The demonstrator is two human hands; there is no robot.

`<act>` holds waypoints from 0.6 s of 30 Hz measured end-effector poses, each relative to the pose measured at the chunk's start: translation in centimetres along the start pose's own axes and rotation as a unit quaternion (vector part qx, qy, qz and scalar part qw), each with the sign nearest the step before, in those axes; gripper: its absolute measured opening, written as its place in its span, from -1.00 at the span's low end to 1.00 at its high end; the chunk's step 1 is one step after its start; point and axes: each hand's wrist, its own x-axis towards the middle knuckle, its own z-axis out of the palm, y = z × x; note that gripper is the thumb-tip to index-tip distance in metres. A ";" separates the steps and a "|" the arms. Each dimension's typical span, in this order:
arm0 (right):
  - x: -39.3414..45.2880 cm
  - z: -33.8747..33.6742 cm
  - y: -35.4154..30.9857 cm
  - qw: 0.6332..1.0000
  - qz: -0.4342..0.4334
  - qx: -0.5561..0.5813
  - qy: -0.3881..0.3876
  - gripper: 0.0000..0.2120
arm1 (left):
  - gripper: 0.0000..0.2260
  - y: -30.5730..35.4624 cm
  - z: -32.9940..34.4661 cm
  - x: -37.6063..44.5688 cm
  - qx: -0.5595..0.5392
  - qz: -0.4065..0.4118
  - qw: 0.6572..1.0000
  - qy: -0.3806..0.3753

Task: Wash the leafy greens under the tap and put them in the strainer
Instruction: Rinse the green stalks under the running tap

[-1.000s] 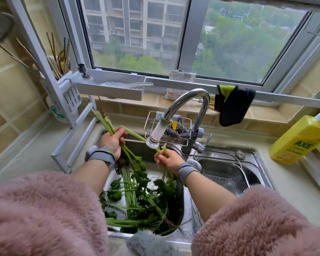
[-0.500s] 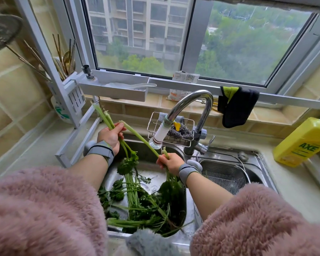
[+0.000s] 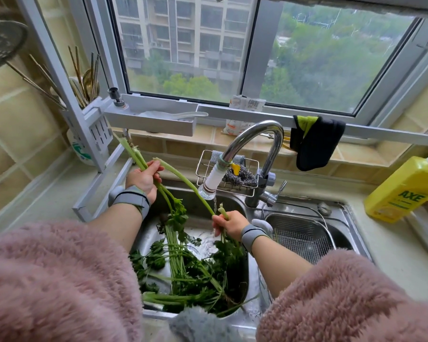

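A pile of leafy greens (image 3: 188, 275) with long pale stalks lies in the left sink basin (image 3: 232, 201). My left hand (image 3: 145, 178) grips a few stalks, held up at the basin's back left with the leaves hanging down. My right hand (image 3: 229, 223) holds other stalks just below the tap's white nozzle (image 3: 211, 183), where a thin stream of water runs. One long stalk (image 3: 183, 180) arcs from hand to hand. The metal mesh strainer (image 3: 304, 238) sits in the right basin, right beside my right wrist, with no greens seen in it.
A wire rack with a scourer (image 3: 237, 176) hangs behind the tap. A white dish rack (image 3: 94, 144) with chopsticks stands at left. A yellow detergent bottle (image 3: 403, 191) is on the right counter, a dark cloth (image 3: 314, 141) hangs at the windowsill.
My left hand has lifted its stalks higher and further back. My right hand has shifted slightly right under the nozzle, and the greens it holds hang lower into the basin.
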 end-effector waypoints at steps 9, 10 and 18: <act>-0.2 -0.4 -0.9 0.997 -0.027 0.073 0.027 -0.66 | -0.84 -1.8 0.3 -2.1 0.183 -0.075 0.975 -0.105; -0.1 -0.4 -1.5 0.995 -0.042 0.090 0.028 -0.70 | -0.85 -2.2 0.5 -2.6 0.207 -0.087 0.967 -0.120; 0.1 0.2 -2.7 0.996 -0.074 0.049 -0.016 -0.85 | -0.92 -4.3 0.8 -4.3 0.275 -0.156 0.930 -0.186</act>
